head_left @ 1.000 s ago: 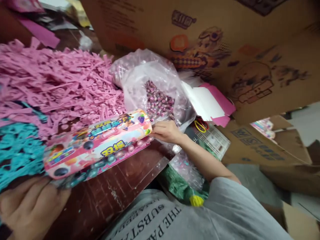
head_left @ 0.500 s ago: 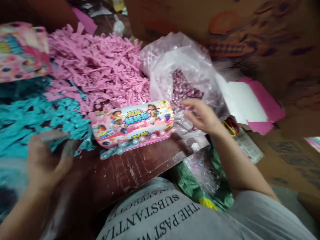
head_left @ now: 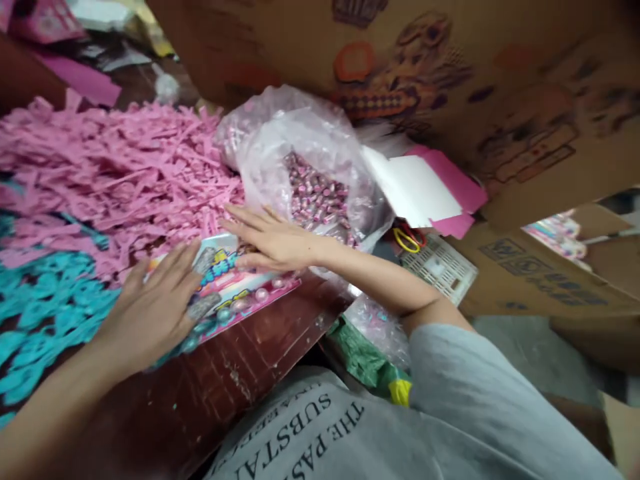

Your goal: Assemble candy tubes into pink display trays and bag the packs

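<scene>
Both hands are flat on the toy pack (head_left: 235,290) right now: left hand (head_left: 155,307) spread wide with the palm down on its near-left end, right hand (head_left: 273,240) fingers stretched out and laid over its far-right end, neither one gripping or pinching anything. That pack is a colourful printed card with a row of round beads along its near edge, lying on the dark red table (head_left: 260,353) close to the table's front edge. Just behind the pack there's a big heap of pink paper shred (head_left: 115,167), and left of the pack a patch of teal shred (head_left: 45,307). Right behind the right hand sits a clear plastic bag (head_left: 310,173) full of small pink-wrapped candies (head_left: 317,197), open at the top. As far as progress goes, I'd say the pack is set down and being pressed flat, while nothing from the bag or the shred looks added to it yet.
</scene>
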Demonstrator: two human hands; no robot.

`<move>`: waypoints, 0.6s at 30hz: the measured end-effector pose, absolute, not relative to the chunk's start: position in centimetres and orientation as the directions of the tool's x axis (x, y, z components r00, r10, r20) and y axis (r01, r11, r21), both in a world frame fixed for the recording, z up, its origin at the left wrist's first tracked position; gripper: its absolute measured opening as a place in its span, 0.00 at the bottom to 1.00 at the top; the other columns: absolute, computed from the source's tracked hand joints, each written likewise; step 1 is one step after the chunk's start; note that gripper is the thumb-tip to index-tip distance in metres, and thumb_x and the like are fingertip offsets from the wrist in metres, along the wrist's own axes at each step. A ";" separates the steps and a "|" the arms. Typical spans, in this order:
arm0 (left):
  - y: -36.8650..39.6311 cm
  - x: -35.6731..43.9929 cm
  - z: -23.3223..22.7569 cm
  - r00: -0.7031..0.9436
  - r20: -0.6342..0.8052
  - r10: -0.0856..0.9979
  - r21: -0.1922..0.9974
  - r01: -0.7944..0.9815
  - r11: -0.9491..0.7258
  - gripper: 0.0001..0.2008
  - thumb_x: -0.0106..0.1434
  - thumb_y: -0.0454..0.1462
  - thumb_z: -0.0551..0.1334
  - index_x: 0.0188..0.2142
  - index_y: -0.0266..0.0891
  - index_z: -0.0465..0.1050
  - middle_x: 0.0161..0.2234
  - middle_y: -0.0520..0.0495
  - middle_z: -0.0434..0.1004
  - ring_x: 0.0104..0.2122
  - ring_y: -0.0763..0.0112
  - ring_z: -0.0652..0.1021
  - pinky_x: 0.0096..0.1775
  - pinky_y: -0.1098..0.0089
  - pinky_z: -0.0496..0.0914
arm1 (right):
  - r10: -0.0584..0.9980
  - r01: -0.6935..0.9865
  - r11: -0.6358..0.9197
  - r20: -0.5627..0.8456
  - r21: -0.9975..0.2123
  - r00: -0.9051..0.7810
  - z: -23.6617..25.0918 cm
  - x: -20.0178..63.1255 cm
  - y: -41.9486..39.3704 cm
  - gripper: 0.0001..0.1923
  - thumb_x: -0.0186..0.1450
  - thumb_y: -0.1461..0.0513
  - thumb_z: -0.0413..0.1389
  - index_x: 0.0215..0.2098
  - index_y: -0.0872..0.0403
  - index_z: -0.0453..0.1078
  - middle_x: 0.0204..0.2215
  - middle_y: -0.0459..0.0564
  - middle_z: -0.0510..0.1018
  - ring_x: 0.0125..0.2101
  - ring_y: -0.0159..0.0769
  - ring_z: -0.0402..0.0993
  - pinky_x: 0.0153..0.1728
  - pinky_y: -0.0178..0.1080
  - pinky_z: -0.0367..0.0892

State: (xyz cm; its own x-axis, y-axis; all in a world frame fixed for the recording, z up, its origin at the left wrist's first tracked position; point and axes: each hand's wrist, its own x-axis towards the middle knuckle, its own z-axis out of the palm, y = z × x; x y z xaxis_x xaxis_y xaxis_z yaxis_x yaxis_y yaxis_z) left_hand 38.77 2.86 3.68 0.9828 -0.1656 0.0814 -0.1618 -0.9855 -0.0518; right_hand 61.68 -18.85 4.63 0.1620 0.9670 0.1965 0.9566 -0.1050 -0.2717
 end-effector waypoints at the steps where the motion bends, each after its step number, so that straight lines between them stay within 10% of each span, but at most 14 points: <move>1: 3.1 38.8 3.6 0.980 0.091 -0.178 -0.066 -0.172 -0.983 0.27 0.71 0.39 0.48 0.67 0.40 0.62 0.78 0.32 0.48 0.76 0.39 0.58 0.70 0.32 0.56 | 0.931 0.948 -0.175 0.269 -0.266 0.248 5.5 63.3 -20.7 0.38 0.78 0.44 0.46 0.80 0.49 0.46 0.80 0.56 0.48 0.79 0.47 0.44 0.77 0.59 0.46; 4: 3.2 38.9 3.7 0.982 0.086 -0.169 -0.106 -0.160 -0.981 0.28 0.73 0.42 0.46 0.69 0.40 0.61 0.78 0.34 0.49 0.75 0.41 0.60 0.70 0.33 0.58 | 0.612 0.721 -0.650 0.396 -0.241 0.685 7.7 68.5 -28.4 0.35 0.79 0.54 0.43 0.81 0.52 0.42 0.80 0.58 0.47 0.79 0.47 0.38 0.77 0.60 0.45; 7: 3.2 38.9 3.6 0.991 0.046 -0.128 -0.131 -0.121 -0.984 0.30 0.74 0.43 0.46 0.71 0.38 0.60 0.79 0.35 0.47 0.76 0.45 0.58 0.72 0.36 0.56 | 0.334 0.334 -0.943 0.025 0.005 0.942 8.3 71.7 -36.6 0.33 0.78 0.57 0.43 0.77 0.62 0.51 0.76 0.71 0.54 0.77 0.64 0.45 0.71 0.69 0.51; 11: 3.8 38.6 2.9 0.990 0.064 -0.122 -0.138 -0.112 -0.984 0.32 0.72 0.41 0.47 0.74 0.42 0.58 0.79 0.42 0.44 0.77 0.51 0.55 0.74 0.41 0.52 | 0.394 0.416 -0.908 -0.230 0.054 0.890 7.0 71.5 -43.2 0.27 0.68 0.54 0.63 0.62 0.56 0.73 0.63 0.66 0.75 0.68 0.62 0.66 0.67 0.60 0.65; 14: 4.3 38.5 2.7 0.986 0.081 -0.148 -0.124 -0.137 -0.983 0.38 0.73 0.41 0.47 0.80 0.48 0.40 0.80 0.44 0.43 0.78 0.51 0.55 0.74 0.40 0.53 | 0.383 0.406 -0.911 -0.212 0.074 0.899 6.7 72.2 -44.1 0.30 0.70 0.51 0.60 0.66 0.55 0.71 0.68 0.67 0.70 0.71 0.65 0.61 0.67 0.66 0.64; 18: 4.4 38.4 3.5 0.992 0.046 -0.119 -0.065 -0.116 -0.991 0.42 0.73 0.39 0.48 0.79 0.57 0.26 0.79 0.49 0.42 0.77 0.53 0.55 0.74 0.42 0.56 | 0.466 0.446 -0.881 -0.132 -0.159 0.875 7.6 78.7 -41.6 0.34 0.73 0.45 0.57 0.73 0.50 0.65 0.72 0.57 0.68 0.71 0.52 0.65 0.71 0.48 0.62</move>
